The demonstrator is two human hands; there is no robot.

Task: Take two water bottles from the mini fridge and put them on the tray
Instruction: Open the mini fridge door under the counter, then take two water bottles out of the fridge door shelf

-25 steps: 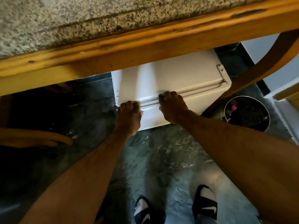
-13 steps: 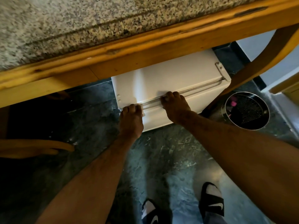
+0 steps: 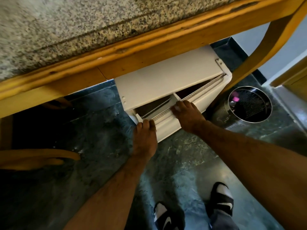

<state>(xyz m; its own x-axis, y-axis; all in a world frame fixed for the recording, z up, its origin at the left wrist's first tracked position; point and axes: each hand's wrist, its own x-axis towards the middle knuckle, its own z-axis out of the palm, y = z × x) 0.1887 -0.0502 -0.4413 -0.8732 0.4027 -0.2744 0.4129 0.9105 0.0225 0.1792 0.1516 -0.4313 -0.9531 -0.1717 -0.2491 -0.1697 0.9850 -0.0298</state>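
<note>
**A:** Now, what could go wrong from this position?

**B:** The mini fridge [image 3: 166,80] sits low on the floor, tucked under the wooden edge of a granite-topped table [image 3: 116,52]. Its door [image 3: 167,120] is only cracked open, hinged at the far right and swinging out at the near left. The grip is on the door's top edge alone, so the fingers could slide off and the seal could pull the door shut. A fast swing could also carry the door toward the person's sandalled feet [image 3: 221,196], and rising without care would probably bring the head against the table edge. The metal waste bin [image 3: 249,105] stands just right of the fridge, clear of the door's path.

**A:** And the fingers?

**B:** The left hand [image 3: 145,138] hooks its fingers, pressed together and curled, over the door's top edge at the near left corner. The right hand [image 3: 187,113] does the same further right, fingers close together and bent over the gasket line. Neither hand holds anything loose; both touch only the door.

**A:** Where are the water bottles?

**B:** Not visible. The gap shows only a dark interior and a white divider. The tray is likewise out of view.
</note>
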